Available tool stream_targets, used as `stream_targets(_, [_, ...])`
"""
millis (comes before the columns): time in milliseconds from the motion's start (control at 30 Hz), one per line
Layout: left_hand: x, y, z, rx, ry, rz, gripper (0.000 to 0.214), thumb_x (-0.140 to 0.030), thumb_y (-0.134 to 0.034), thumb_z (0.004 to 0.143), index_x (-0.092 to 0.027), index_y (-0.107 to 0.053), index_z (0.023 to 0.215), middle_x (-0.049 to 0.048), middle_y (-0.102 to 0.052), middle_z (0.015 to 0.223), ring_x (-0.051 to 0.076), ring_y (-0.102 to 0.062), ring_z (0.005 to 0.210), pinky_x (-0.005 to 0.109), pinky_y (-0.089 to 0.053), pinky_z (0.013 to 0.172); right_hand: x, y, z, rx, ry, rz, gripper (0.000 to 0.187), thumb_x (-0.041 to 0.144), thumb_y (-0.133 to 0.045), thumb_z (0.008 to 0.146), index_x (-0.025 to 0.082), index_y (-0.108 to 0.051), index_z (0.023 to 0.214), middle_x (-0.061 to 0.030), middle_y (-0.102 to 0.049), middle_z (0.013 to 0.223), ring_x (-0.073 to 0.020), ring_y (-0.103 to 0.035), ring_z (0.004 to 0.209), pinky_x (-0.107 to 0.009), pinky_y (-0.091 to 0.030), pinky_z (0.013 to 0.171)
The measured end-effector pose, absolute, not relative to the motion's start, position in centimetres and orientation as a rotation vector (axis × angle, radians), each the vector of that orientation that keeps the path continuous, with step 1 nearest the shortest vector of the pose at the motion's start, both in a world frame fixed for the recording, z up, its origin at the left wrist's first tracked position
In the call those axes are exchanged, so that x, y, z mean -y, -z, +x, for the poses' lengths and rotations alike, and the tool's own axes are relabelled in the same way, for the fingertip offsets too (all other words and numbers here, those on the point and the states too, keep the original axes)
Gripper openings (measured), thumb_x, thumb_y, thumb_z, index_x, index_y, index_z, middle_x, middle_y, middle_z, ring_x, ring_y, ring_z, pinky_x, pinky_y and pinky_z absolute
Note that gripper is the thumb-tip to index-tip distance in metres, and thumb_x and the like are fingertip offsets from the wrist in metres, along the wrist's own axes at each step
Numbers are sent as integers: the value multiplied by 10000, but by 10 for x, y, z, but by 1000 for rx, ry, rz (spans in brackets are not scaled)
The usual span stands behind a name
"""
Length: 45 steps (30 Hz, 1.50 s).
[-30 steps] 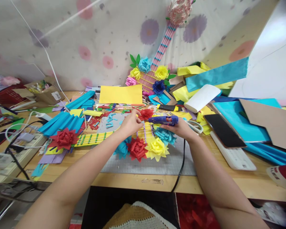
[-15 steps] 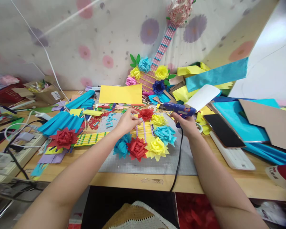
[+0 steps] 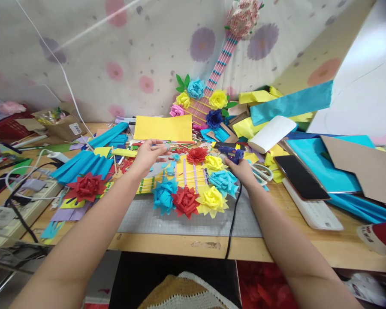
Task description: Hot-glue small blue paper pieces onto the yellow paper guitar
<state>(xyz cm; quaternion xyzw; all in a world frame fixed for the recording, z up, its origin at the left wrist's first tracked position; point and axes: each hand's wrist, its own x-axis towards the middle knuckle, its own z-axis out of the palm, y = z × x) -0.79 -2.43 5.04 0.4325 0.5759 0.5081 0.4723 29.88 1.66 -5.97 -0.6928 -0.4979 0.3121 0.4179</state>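
Faces a pale, flower-printed wall covering (image 3: 164, 47) behind a wooden table (image 3: 161, 243); gleams at right off a white panel (image 3: 366, 81), perhaps a board.

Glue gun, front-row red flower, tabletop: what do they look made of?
Glue gun: probably hard plastic; smooth, blue, moulded-looking body.
Red flower: likely paper, perhaps crepe; fairly matte, with creased, pointed petals.
Tabletop: wood or wood-look laminate, faint sheen; pale brown grain, scuffed patch near the front edge.
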Motion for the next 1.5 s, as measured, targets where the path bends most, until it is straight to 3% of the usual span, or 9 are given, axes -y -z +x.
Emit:
stream_targets(267, [30, -44, -14, -1503, -1094, 1068, 275, -103, -703, 721, -159, -484, 878, 15, -686, 655, 162, -699, 676, 259, -547, 608, -18, 66, 301, 1402, -592, -1793, 350, 536, -681, 606, 205, -569, 621, -35, -558, 522, -249, -598, 619, -369, -469, 593])
stream_targets(400, [31, -41, -16, -1509, -1056, 1071, 220, -58, -644, 749, -149, -493, 880, 8, -669, 621, 136, -680, 638, 239, -545, 595, -15, 61, 302, 1462, -525, -1749, 510, 583, -663, 618, 158, -624, 895, -97, -654, 812, -259, -610, 781, -407, -482, 720])
stream_targets(500, [30, -39, -16, -1529, -1025, 1090, 240, -48, -633, 738, -147, -492, 905, 10, -666, 624, 130, -668, 623, 228, -534, 575, -13, 52, 307, 1424, -392, -1644, 642, 574, -663, 641, 127, -568, 1091, -134, -639, 991, -262, -595, 919, -424, -469, 824])
stream_targets(700, [27, -31, -10, -1612, -847, 1139, 476, -63, -661, 651, -129, -482, 1087, 29, -691, 678, 131, -621, 533, 229, -488, 495, 1, 11, 301, 1356, -10, -1450, 352, 453, -633, 736, 186, -541, 947, -104, -594, 977, -244, -554, 933, -406, -454, 834])
stream_targets(833, [24, -27, -4, -1735, -791, 1183, 570, -161, -719, 614, -126, -536, 1153, 46, -706, 760, 108, -538, 462, 233, -435, 432, 8, -21, 265, 1817, -106, -1234, 181, 373, -598, 807, 220, -513, 762, -59, -596, 829, -208, -550, 826, -361, -431, 792])
stream_targets(967, [22, -25, -1, -1767, -831, 1124, 481, -202, -752, 560, -152, -637, 1025, 47, -711, 878, 119, -553, 551, 221, -395, 413, 9, -37, 214, 2395, -128, -945, 128, 315, -614, 823, 195, -569, 819, -81, -628, 912, -224, -539, 905, -341, -382, 797])
stream_targets(1100, [24, -27, 0, -1655, -840, 974, 400, -188, -731, 566, -167, -662, 959, -21, -621, 598, 91, -439, 458, 217, -340, 411, 6, -38, 175, 2675, 56, -872, 132, 249, -615, 814, 171, -610, 919, -109, -634, 1008, -257, -510, 1006, -356, -321, 844])
stream_targets(1267, [27, -29, 1, -1635, -857, 938, 267, -174, -682, 592, -176, -683, 860, -72, -466, 465, 67, -323, 406, 212, -305, 410, 2, -35, 154, 2765, 247, -855, 161, 188, -538, 839, 140, -635, 959, -124, -642, 1003, -258, -502, 983, -358, -288, 831])
stream_targets(1500, [28, -28, 2, -1548, -883, 921, 136, -208, -661, 600, -171, -634, 728, -46, -537, 505, 34, -237, 387, 186, -266, 368, 0, -35, 149, 2771, 354, -772, 166, 160, -509, 834, 138, -671, 859, -128, -656, 872, -255, -486, 925, -369, -267, 775])
